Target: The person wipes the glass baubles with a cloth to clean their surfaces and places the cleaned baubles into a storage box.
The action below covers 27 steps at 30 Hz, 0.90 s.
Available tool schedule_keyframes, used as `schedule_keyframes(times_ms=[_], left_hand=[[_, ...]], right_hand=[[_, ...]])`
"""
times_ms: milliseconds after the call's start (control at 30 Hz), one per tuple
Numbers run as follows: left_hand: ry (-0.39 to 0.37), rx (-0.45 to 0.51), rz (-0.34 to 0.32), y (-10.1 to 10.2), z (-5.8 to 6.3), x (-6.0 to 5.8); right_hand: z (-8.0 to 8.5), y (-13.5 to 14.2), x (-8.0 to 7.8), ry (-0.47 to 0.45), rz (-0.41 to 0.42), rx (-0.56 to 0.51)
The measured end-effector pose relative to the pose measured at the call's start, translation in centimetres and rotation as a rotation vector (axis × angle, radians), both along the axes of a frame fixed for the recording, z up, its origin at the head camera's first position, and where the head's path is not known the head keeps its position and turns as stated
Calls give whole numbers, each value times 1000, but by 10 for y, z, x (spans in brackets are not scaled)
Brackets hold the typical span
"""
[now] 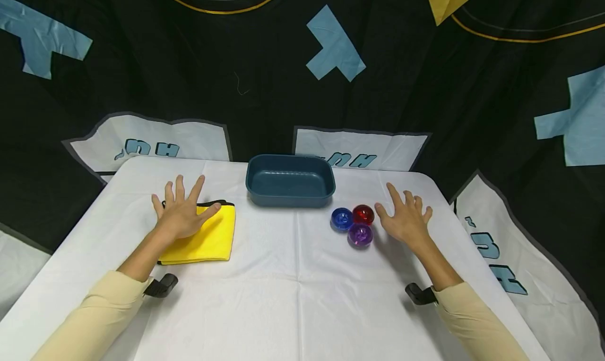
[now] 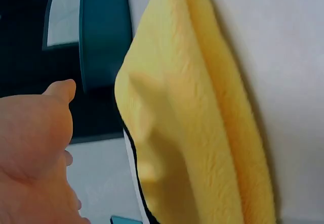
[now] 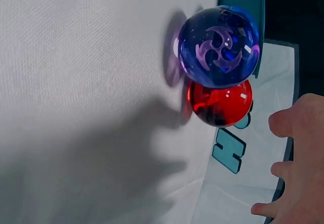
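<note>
Above the folded yellow cloth (image 1: pixel 208 243) with black edging, my left hand (image 1: pixel 181 216) is held with its fingers spread. The left wrist view shows a gap between that hand (image 2: pixel 35 143) and the cloth (image 2: pixel 187 113). On the right, my right hand (image 1: pixel 406 222) hovers with fingers apart, holding nothing. Just left of it, three clear glass-like balls sit close together: a blue ball (image 1: pixel 342 219), a red ball (image 1: pixel 363 214) and a purple ball (image 1: pixel 360 235). In the right wrist view the red ball (image 3: pixel 223 102) lies partly behind another ball with a swirl inside.
A dark teal rectangular tub (image 1: pixel 290 200) stands at the far middle of the table. White cloth covers the tabletop (image 1: pixel 264 303). Behind hangs a black printed fabric (image 1: pixel 264 103). A black wrist mount (image 1: pixel 162 286) juts from the left forearm, another (image 1: pixel 420 294) from the right.
</note>
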<state>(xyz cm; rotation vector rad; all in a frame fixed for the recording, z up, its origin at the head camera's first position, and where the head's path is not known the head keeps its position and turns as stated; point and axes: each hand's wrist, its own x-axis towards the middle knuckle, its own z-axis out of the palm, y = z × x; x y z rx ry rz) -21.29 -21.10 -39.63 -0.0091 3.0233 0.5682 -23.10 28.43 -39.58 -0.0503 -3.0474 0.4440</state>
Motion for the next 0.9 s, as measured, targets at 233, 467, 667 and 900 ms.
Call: schedule_keyframes(times_ms=[233, 467, 667, 900], left_hand=[[-9, -9, -91, 12, -5, 15], [52, 25, -173, 16, -20, 26], [15, 47, -205, 22, -20, 40], [-56, 49, -219, 22, -30, 47]], right_hand=[[-1, -11, -1, 72, 36, -39], [0, -26, -4, 142, 86, -112], [-1, -36, -4, 164, 126, -180], [-6, -42, -7, 120, 116, -207]])
